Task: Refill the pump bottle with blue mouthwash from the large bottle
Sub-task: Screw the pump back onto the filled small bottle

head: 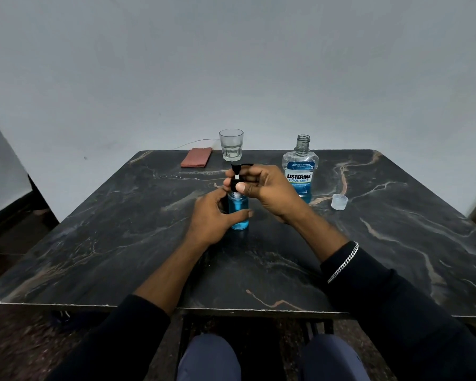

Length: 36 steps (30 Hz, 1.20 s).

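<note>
A small clear pump bottle (pixel 239 213) holding blue mouthwash stands mid-table. My left hand (pixel 212 218) wraps around its body from the left. My right hand (pixel 267 188) pinches the black pump head (pixel 235 174) at the bottle's neck, with the white stem showing above my thumb. The large mouthwash bottle (pixel 300 171) stands uncapped behind and to the right, blue liquid low in it. Its clear cap (pixel 339 202) rests on the table to its right.
An empty drinking glass (pixel 231 144) stands at the back of the dark marble table (pixel 382 243), with a folded reddish cloth (pixel 196 157) to its left. A grey wall rises just behind the table. My knees show under the near edge.
</note>
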{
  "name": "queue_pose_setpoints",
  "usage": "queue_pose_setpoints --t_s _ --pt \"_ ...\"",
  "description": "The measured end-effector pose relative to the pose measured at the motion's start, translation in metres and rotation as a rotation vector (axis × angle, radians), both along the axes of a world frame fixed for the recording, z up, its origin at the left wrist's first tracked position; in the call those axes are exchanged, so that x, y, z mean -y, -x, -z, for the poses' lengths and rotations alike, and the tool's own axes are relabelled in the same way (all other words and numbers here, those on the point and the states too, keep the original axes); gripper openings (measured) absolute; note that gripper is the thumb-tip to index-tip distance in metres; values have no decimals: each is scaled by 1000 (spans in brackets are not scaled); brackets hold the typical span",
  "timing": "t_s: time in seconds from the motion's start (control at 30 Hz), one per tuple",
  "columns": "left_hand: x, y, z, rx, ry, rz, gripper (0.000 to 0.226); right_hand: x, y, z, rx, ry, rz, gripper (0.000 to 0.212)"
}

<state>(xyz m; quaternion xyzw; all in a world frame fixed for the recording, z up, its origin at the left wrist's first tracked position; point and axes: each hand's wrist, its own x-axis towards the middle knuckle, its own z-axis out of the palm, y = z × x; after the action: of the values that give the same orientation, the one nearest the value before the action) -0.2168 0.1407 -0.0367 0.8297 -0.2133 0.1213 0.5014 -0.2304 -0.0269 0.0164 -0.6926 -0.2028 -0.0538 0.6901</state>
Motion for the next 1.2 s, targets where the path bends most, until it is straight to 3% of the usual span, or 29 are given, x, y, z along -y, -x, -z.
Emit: queue_pose_setpoints --t_s 0.67,1.2 --pt "8 1 1 42 -42 -124 49 -3 0 2 -26 -34 -7 34" --pt "7 -5 7 41 -30 -67 55 3 -2 2 -25 15 6 36"
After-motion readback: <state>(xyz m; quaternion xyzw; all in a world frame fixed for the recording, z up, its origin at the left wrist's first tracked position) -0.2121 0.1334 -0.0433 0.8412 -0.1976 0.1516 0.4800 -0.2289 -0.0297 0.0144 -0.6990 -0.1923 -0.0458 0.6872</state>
